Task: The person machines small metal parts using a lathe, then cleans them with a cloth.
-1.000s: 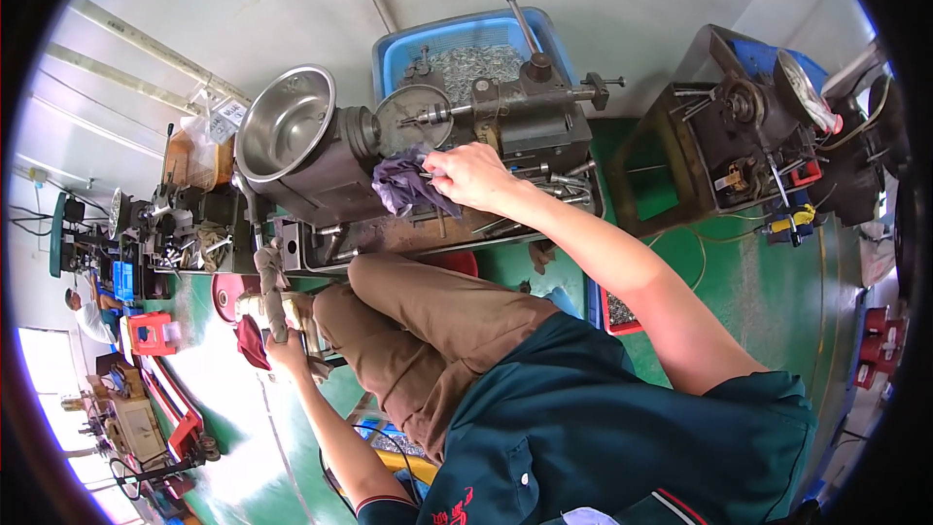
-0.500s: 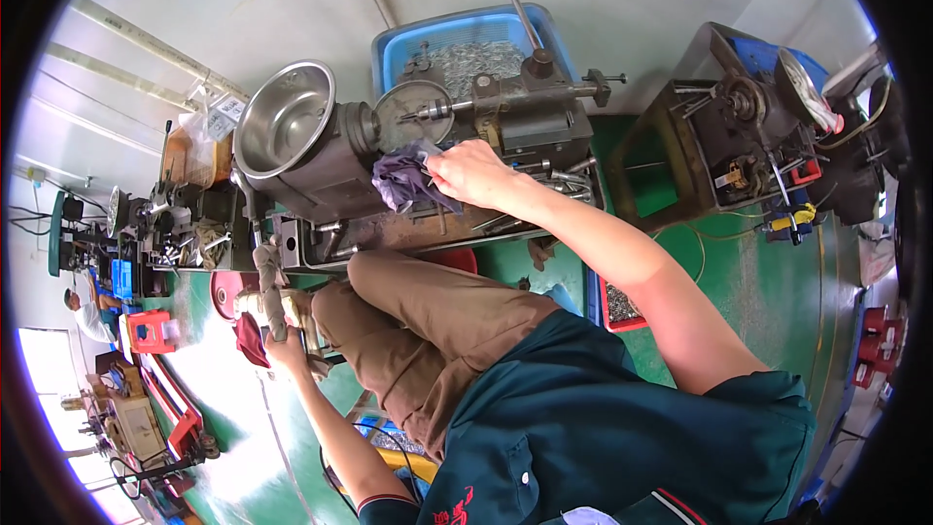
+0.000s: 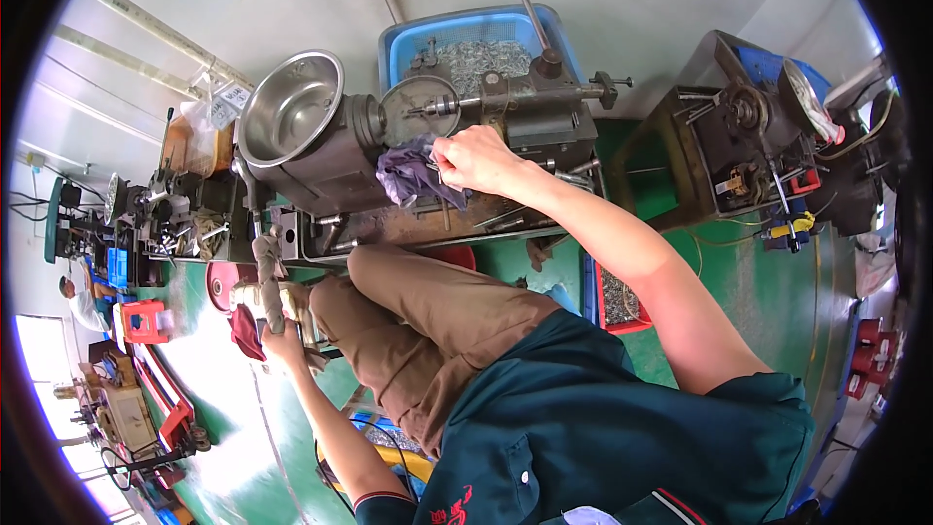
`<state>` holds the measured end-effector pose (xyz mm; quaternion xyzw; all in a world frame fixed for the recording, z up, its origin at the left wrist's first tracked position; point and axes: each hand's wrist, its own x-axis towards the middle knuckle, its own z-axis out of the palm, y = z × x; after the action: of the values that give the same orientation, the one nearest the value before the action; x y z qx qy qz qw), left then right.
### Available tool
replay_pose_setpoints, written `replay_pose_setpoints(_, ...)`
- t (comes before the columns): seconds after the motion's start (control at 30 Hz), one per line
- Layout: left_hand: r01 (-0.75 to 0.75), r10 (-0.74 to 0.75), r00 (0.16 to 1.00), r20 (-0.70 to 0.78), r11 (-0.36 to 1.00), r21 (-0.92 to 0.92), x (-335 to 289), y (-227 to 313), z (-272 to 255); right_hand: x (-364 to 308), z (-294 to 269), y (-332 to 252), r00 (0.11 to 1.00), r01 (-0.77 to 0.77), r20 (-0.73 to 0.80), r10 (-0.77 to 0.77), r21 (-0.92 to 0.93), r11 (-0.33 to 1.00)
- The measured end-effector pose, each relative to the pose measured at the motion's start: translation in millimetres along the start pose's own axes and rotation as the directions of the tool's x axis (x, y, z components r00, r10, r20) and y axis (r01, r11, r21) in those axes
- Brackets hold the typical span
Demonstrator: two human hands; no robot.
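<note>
My right hand [image 3: 478,157] is closed on a crumpled purple rag [image 3: 413,175] and presses it against the small grey lathe [image 3: 457,136], just below the round chuck [image 3: 418,109]. My left hand [image 3: 282,338] reaches down to the left of my knee and grips a wrapped lever handle [image 3: 268,272] that rises from the machine's front left corner. I sit facing the lathe, brown trousers and dark green shirt in the lower half of the picture.
A steel bowl [image 3: 290,119] rests on the lathe's left end. Behind it stands a blue crate [image 3: 398,44] of small metal parts. A second machine [image 3: 739,151] is at the right, a red bin [image 3: 622,303] on the green floor, cluttered benches and another person [image 3: 83,299] at far left.
My right hand with the rag has shifted slightly over the lathe bed. My left hand stays on the lever handle.
</note>
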<state>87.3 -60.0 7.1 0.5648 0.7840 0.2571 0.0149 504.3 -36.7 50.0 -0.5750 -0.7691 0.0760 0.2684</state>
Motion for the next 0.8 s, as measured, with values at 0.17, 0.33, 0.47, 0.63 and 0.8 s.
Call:
replay_pose_setpoints(0.17, 0.016, -0.016, 0.999, 0.028, 1.000, -0.009, 2.0, -2.7, -1.7, 0.1, 5.5, -2.4, 0.999, -0.028, -0.037, 0.028, 0.012, 1.000)
replay_pose_setpoints(0.33, 0.035, -0.035, 0.999, 0.005, 0.999, 0.037, 0.1, -2.9, -8.2, -4.7, 1.1, -8.0, 0.998, -0.039, -0.052, 0.044, 0.081, 0.996)
replay_pose_setpoints(0.47, -0.017, 0.018, 0.999, 0.036, 0.999, -0.043, -0.6, 10.0, 5.2, -47.3, -29.5, -12.9, 0.953, -0.138, -0.233, 0.193, 0.233, 0.963)
replay_pose_setpoints(0.63, -0.166, 0.166, 0.986, 0.006, 0.986, -0.033, 22.0, -69.7, 39.4, -158.6, -24.3, 7.2, 0.871, -0.362, -0.307, 0.384, 0.127, 0.923)
replay_pose_setpoints(0.8, -0.564, 0.639, 0.758, -0.133, 0.743, 0.359, 9.6, -29.4, 7.8, -319.8, -35.2, 49.3, 0.424, -0.844, -0.231, 0.876, 0.250, 0.474)
